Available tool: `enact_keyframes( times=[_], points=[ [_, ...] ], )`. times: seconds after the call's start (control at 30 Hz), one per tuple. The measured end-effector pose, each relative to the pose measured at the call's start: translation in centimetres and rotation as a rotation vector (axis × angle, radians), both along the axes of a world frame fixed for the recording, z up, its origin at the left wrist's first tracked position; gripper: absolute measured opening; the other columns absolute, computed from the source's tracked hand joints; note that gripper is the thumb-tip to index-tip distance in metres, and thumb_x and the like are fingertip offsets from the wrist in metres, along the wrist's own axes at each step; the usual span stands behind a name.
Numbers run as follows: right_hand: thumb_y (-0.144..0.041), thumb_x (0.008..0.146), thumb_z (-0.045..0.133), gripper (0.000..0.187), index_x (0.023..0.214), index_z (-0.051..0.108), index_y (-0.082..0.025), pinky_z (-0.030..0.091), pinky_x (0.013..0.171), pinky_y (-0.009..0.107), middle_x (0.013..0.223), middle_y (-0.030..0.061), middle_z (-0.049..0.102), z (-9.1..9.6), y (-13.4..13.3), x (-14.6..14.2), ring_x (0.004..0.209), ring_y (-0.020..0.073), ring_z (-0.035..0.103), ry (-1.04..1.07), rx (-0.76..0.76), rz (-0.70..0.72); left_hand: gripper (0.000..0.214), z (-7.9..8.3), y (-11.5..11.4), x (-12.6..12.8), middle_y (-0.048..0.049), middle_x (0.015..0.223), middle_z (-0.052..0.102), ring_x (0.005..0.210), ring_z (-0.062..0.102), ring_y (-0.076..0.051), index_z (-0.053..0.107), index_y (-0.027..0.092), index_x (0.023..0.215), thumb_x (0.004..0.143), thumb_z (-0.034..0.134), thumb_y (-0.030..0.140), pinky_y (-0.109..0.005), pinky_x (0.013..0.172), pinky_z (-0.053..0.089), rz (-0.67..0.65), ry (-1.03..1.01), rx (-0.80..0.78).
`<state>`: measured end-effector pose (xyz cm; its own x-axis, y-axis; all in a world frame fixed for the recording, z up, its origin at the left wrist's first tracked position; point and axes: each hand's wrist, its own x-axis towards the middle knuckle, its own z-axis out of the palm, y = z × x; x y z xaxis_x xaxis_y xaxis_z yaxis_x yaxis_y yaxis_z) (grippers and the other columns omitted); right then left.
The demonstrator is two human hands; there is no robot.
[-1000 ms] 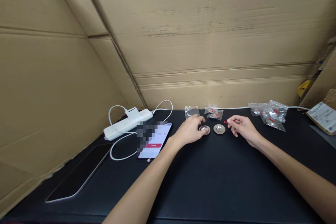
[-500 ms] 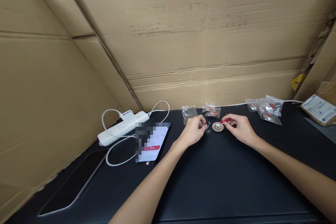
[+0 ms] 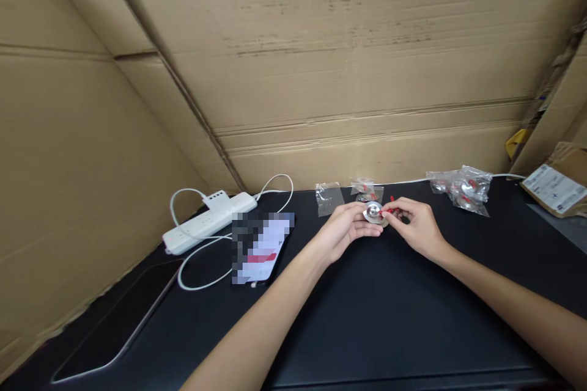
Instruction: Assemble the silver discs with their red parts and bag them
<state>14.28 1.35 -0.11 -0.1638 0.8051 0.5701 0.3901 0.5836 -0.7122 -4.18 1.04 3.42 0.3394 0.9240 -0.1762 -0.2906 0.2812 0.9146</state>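
Apparently to steady it and leave its face within reach, the left hand (image 3: 345, 232) grips a metal disc (image 3: 372, 211) by its rim, tilted, near the table's (image 3: 394, 317) far edge, the lower fingers loosely extended. The right hand (image 3: 415, 220) is closed to a pinch on a red cord (image 3: 382, 212) against that disc, while bags (image 3: 464, 189) lie along the far edge, seemingly kept aside.

Glossy, smooth metal disc (image 3: 372, 212)

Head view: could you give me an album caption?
Left hand holding a metal disc, right hand pinching a red cord close to it, over a black table.
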Motion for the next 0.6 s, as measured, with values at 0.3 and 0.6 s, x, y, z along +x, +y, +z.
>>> enact_keyframes(
  times=[0.3, 0.6],
  points=[
    [-0.018, 0.084, 0.062, 0.008, 0.086, 0.069, -0.018, 0.044, 0.058, 0.026, 0.070, 0.0006, 0.062, 0.74, -0.36, -0.04, 0.057, 0.0126, 0.054, -0.130, 0.084, -0.007, 0.016, -0.37, -0.03, 0.28, -0.0194, 0.095, 0.072, 0.080, 0.073, -0.025, 0.062, 0.006, 0.104, 0.090, 0.055, 0.008, -0.041, 0.089, 0.056, 0.015, -0.062, -0.020],
    [-0.017, 0.085, 0.063, 0.011, 0.092, 0.071, -0.018, 0.045, 0.059, 0.025, 0.076, 0.0020, 0.065, 0.82, -0.37, 0.12, 0.059, 0.0128, 0.057, -0.152, 0.091, -0.015, 0.018, -0.42, -0.29, 0.41, -0.0151, 0.090, 0.072, 0.077, 0.073, -0.022, 0.062, 0.008, 0.104, 0.088, 0.064, 0.015, -0.038, 0.087, 0.057, -0.050, -0.051, 0.005]
  ],
)
